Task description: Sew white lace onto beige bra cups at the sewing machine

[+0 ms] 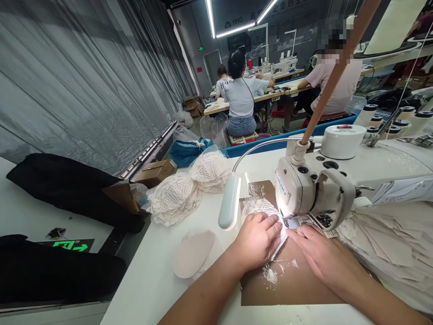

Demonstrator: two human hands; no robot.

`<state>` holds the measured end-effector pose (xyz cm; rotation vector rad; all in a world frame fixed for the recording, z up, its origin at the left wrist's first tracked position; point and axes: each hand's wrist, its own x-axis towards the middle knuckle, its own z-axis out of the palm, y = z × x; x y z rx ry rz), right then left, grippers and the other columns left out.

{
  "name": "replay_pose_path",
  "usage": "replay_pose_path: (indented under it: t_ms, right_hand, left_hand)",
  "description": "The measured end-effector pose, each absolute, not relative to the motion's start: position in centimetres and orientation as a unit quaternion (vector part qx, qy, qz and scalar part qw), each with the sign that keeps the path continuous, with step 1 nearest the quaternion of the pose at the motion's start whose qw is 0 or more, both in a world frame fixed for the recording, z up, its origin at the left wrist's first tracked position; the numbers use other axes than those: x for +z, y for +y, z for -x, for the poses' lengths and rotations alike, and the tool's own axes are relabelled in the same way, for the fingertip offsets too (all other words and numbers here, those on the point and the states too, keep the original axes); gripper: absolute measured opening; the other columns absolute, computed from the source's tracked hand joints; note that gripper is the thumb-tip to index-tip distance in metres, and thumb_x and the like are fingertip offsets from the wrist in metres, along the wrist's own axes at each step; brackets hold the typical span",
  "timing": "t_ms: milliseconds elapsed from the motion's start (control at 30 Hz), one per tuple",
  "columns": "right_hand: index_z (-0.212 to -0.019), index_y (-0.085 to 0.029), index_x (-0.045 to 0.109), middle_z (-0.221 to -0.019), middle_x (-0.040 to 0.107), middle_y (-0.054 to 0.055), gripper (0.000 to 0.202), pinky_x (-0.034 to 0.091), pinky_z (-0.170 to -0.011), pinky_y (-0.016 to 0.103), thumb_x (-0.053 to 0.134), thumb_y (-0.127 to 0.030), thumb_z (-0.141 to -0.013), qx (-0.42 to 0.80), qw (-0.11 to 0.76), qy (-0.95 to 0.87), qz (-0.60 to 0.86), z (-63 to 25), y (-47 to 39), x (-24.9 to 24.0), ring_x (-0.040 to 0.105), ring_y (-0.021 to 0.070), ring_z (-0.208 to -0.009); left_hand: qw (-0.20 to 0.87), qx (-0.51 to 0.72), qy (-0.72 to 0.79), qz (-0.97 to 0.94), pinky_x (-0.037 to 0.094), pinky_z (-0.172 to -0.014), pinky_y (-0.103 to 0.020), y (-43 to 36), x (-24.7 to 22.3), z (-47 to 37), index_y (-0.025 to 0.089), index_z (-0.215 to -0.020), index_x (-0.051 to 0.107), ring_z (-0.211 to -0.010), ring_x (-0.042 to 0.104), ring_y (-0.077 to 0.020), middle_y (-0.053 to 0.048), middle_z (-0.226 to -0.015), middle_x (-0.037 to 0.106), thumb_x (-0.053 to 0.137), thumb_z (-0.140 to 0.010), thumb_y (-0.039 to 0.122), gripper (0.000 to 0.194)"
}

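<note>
A white lace piece (260, 206) lies under the head of a white sewing machine (297, 180), lit by its lamp. My left hand (260, 239) rests over this lace, its bent fingers closed on the piece just left of the needle area. Close by on the right, my right hand (314, 250) has its fingertips at the edge of the same lace, near the presser foot. The right hand's thumb and curled fingers are partly hidden. Beneath both hands is a brown plate (291, 284) with shiny worn patches. The needle itself is hard to make out.
Stacks of lace cups (176, 196) and a beige oval pad (193, 253) lie on the white table (149, 280) at left. A lamp (230, 203) on a bendy neck stands by the machine. Beige fabric pieces (389, 239) are heaped at right. Several people sit at machines ahead.
</note>
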<state>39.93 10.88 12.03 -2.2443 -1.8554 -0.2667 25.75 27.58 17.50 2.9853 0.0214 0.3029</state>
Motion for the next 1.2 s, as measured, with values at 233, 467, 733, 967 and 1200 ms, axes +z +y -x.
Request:
replay_pose_path:
  t_ms: [233,467,733,967,1200]
  right_hand:
    - [-0.120,-0.025,0.062,-0.098,0.070,0.006,0.048,0.047,-0.062,0.028,0.037,-0.007,-0.083,-0.066,0.180,-0.618,0.762,-40.0,10.5,13.2,0.063,0.0171,-0.071]
    - [-0.109,-0.023,0.066,-0.088,0.064,0.006,0.044,0.043,-0.064,0.028,0.038,-0.003,-0.081,-0.062,0.190,-0.666,0.719,-39.5,10.6,13.7,0.059,0.0177,-0.074]
    - [-0.110,-0.018,0.066,-0.087,0.065,0.007,0.042,0.042,-0.060,0.032,0.041,-0.003,-0.080,-0.086,0.164,-0.674,0.715,-39.6,10.6,13.7,0.062,0.0213,-0.074]
    - [-0.120,-0.018,0.062,-0.096,0.070,0.007,0.051,0.042,-0.053,0.031,0.037,-0.003,-0.078,-0.100,0.143,-0.637,0.751,-39.6,10.7,13.4,0.063,0.0183,-0.062]
    - [-0.117,-0.021,0.062,-0.092,0.066,0.006,0.047,0.039,-0.054,0.031,0.035,-0.006,-0.082,-0.095,0.149,-0.632,0.754,-39.8,10.4,12.6,0.057,0.0176,-0.060]
  left_hand:
    - [0.083,0.073,-0.067,-0.992,0.040,-0.088,-0.039,28.0,18.2,-25.0,0.023,-0.119,0.060,-0.106,0.051,-0.0241,-0.007,-0.130,0.057,0.044,-0.096,0.044,0.035]
    - [0.075,0.065,-0.124,-0.987,0.040,-0.088,-0.036,28.2,18.5,-25.0,0.019,-0.120,0.059,-0.110,0.052,-0.0216,-0.007,-0.130,0.061,0.039,-0.100,0.037,0.034]
    - [0.075,0.064,-0.110,-0.989,0.041,-0.088,-0.035,28.2,18.3,-25.2,0.019,-0.122,0.058,-0.108,0.054,-0.0211,-0.008,-0.129,0.061,0.041,-0.099,0.035,0.032]
    - [0.073,0.061,-0.076,-0.993,0.040,-0.084,-0.037,27.4,18.2,-25.4,0.020,-0.125,0.056,-0.103,0.052,-0.0239,-0.008,-0.131,0.058,0.042,-0.097,0.039,0.037]
    - [0.073,0.073,-0.067,-0.992,0.041,-0.083,-0.038,27.6,17.8,-25.4,0.019,-0.125,0.057,-0.103,0.052,-0.0254,-0.011,-0.130,0.058,0.041,-0.097,0.040,0.039]
